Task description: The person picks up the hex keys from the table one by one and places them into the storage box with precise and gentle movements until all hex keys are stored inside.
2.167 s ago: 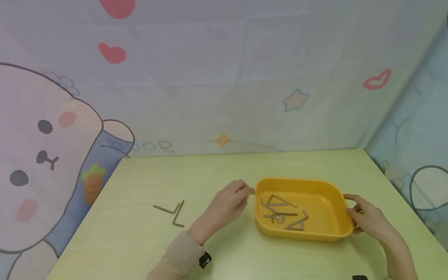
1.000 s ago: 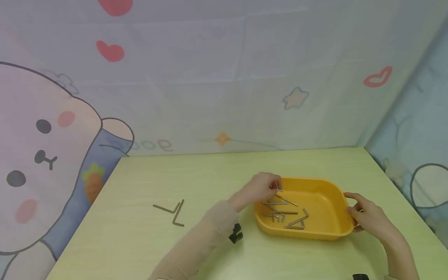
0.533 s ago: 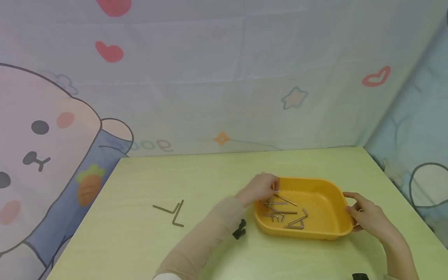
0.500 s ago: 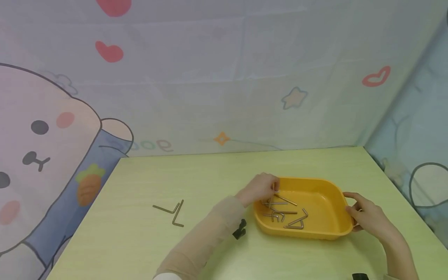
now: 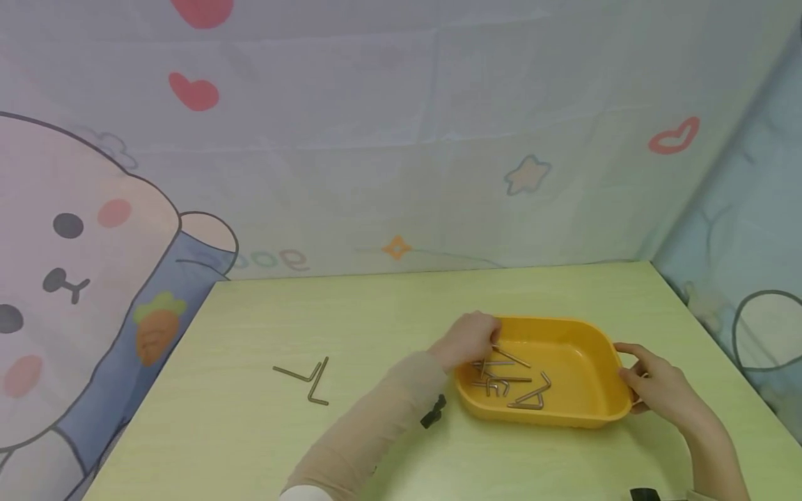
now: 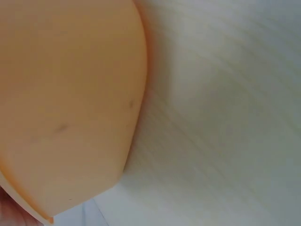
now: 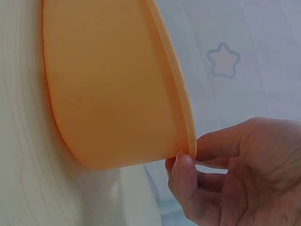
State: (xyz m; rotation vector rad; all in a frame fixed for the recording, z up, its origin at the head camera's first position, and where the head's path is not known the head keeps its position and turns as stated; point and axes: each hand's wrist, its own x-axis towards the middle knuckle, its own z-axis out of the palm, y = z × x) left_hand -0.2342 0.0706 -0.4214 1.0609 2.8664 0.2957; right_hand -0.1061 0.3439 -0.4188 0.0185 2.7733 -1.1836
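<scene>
My left hand (image 5: 466, 339) reaches over the far left corner of a yellow tray (image 5: 598, 362), fingers curled down inside. It appears to pinch an L-shaped hex key, of which a short metal end shows below the fingers; the fingertips are mostly hidden. Under and beside it, several hex keys (image 5: 514, 380) lie jumbled on the tray's left half. My right hand (image 5: 658, 383) pinches the tray's right end; in the right wrist view, thumb (image 7: 183, 172) and fingers grip its rim. The left wrist view shows mainly the tray's outer wall (image 6: 70, 103).
Two more hex keys (image 5: 316, 380) lie on the pale green table (image 5: 250, 445), left of the tray. A printed curtain (image 5: 351, 139) hangs along the table's back edge. Another cloth (image 5: 752, 229) hangs at the right side.
My left hand has moved right from beside the tray to inside its far left corner, then dipped slightly lower there. My right hand stays on the tray's right end; the tray barely moves.
</scene>
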